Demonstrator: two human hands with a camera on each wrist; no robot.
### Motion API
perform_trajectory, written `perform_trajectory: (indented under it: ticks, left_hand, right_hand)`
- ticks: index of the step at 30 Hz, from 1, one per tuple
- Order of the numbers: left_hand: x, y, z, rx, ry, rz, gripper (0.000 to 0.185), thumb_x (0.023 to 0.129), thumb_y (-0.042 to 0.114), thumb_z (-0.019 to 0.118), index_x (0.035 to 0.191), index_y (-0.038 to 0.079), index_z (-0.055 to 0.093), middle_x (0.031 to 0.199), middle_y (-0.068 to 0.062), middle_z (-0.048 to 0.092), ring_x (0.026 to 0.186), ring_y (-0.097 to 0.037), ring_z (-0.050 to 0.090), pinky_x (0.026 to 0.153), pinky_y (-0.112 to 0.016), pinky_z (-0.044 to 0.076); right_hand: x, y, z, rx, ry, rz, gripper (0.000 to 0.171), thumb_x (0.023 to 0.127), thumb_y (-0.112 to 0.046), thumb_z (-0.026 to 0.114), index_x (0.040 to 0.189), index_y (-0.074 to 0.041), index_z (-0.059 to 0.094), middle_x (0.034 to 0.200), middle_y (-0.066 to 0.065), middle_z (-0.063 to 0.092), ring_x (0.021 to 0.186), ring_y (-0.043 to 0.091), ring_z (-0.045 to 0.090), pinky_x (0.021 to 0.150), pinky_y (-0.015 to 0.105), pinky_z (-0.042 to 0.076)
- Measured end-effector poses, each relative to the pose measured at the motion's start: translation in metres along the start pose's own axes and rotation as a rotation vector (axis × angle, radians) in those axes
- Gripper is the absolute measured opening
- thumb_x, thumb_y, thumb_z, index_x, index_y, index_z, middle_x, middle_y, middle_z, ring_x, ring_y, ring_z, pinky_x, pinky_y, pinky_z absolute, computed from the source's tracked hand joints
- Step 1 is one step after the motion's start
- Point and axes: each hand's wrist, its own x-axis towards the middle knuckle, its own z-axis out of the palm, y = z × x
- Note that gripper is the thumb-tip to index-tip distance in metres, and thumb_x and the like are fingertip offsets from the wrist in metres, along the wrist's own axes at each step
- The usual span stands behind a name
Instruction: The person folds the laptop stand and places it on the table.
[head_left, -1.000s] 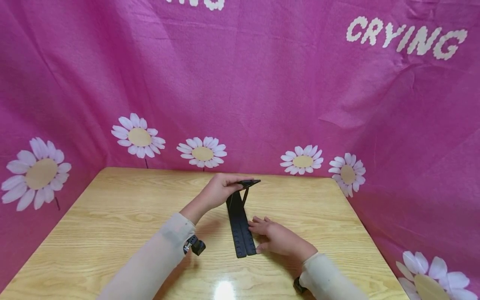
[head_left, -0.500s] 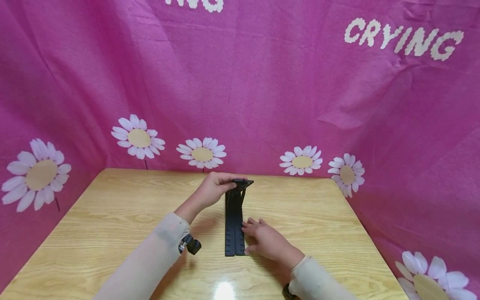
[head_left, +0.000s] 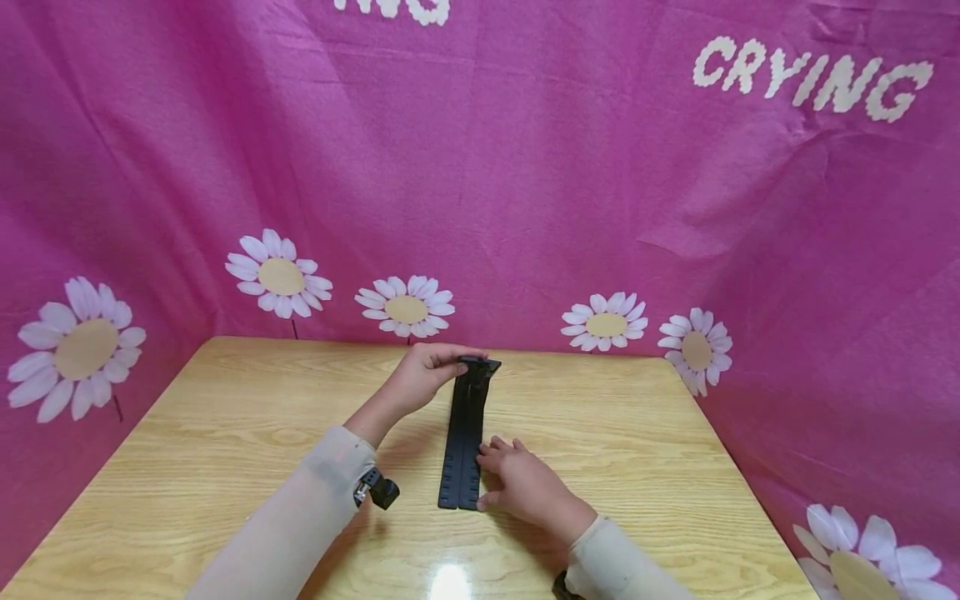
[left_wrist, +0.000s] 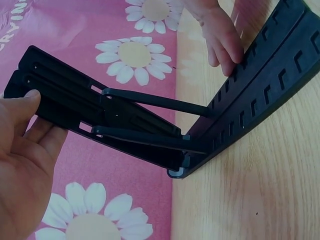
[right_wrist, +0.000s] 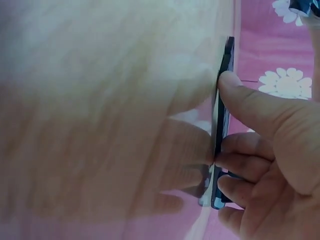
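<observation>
A black folding laptop stand [head_left: 462, 462] stands half unfolded on the wooden table, its notched base pointing toward me. My left hand [head_left: 412, 382] pinches the far end of its raised panel, thumb on one face and fingers behind. In the left wrist view, the raised panel [left_wrist: 60, 75] tilts away from the notched base [left_wrist: 265, 75], and two thin struts [left_wrist: 155, 101] run between them, ending at the base's notches near the hinge. Along the base's right edge, my right hand [head_left: 528, 492] rests its thumb and fingertips, fingers loosely bent. The right wrist view shows that edge [right_wrist: 220, 120] end-on.
The wooden table [head_left: 262, 433] reaches back to a pink cloth backdrop [head_left: 510, 183] printed with daisies and letters. Small black cameras sit at both wrists, the left wrist camera [head_left: 382, 490] hanging beside the sleeve.
The stand has turned, its near end swinging left and its raised panel shifting slightly left. Both hands have moved left with it, the left still pinching the panel.
</observation>
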Motion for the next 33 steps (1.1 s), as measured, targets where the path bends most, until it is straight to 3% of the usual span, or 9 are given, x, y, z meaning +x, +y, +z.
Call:
perform_trajectory:
  ticks: [11, 16, 21, 25, 29, 33]
  left_hand:
    - [-0.003, 0.002, 0.000, -0.005, 0.019, -0.043, 0.033, 0.099, 0.002, 0.064, 0.125, 0.018, 0.076, 0.122, 0.002, 0.074, 0.114, -0.015, 0.069, 0.102, -0.041, 0.055]
    - [-0.004, 0.003, -0.001, -0.045, 0.019, -0.041, 0.032, 0.099, 0.001, 0.063, 0.124, 0.016, 0.076, 0.121, -0.001, 0.075, 0.112, -0.018, 0.070, 0.101, -0.040, 0.055]
    - [-0.005, 0.001, 0.000, -0.055, 0.019, -0.054, 0.032, 0.098, -0.001, 0.065, 0.126, 0.012, 0.074, 0.123, -0.007, 0.074, 0.112, -0.021, 0.070, 0.099, -0.040, 0.056]
    - [-0.004, -0.004, -0.001, -0.037, 0.027, -0.070, 0.034, 0.096, 0.000, 0.068, 0.128, 0.009, 0.072, 0.126, -0.009, 0.072, 0.119, -0.026, 0.067, 0.100, -0.039, 0.056]
    - [-0.005, -0.013, -0.004, 0.000, 0.036, -0.086, 0.037, 0.095, 0.004, 0.071, 0.131, 0.009, 0.070, 0.130, -0.011, 0.070, 0.127, -0.031, 0.062, 0.105, -0.044, 0.053]
    - [-0.008, -0.028, -0.008, 0.069, 0.064, -0.145, 0.039, 0.096, 0.008, 0.071, 0.134, 0.010, 0.067, 0.135, -0.011, 0.067, 0.132, -0.033, 0.059, 0.111, -0.049, 0.047]
  right_hand:
    - [0.000, 0.017, -0.008, 0.124, -0.046, -0.048, 0.063, 0.084, -0.030, 0.084, 0.138, -0.004, 0.064, 0.149, 0.009, 0.058, 0.148, 0.034, 0.041, 0.123, 0.056, 0.026]
    - [0.003, 0.023, -0.012, 0.174, -0.035, -0.037, 0.058, 0.086, -0.029, 0.083, 0.137, -0.009, 0.066, 0.144, 0.006, 0.062, 0.143, 0.033, 0.048, 0.120, 0.053, 0.034]
    - [0.009, 0.031, -0.014, 0.237, 0.041, -0.019, 0.054, 0.087, -0.025, 0.083, 0.135, -0.007, 0.067, 0.137, 0.010, 0.067, 0.132, 0.031, 0.058, 0.113, 0.051, 0.044]
    - [0.014, 0.037, -0.016, 0.284, 0.120, 0.033, 0.050, 0.088, -0.023, 0.083, 0.133, -0.006, 0.068, 0.136, 0.011, 0.067, 0.131, 0.032, 0.058, 0.113, 0.052, 0.043]
    - [0.019, 0.043, -0.020, 0.348, 0.187, 0.079, 0.046, 0.089, -0.021, 0.081, 0.131, -0.006, 0.069, 0.139, 0.012, 0.064, 0.134, 0.033, 0.055, 0.115, 0.051, 0.041]
    - [0.026, 0.048, -0.023, 0.406, 0.254, 0.095, 0.043, 0.089, -0.019, 0.081, 0.128, -0.005, 0.070, 0.140, 0.012, 0.064, 0.134, 0.034, 0.056, 0.113, 0.049, 0.044]
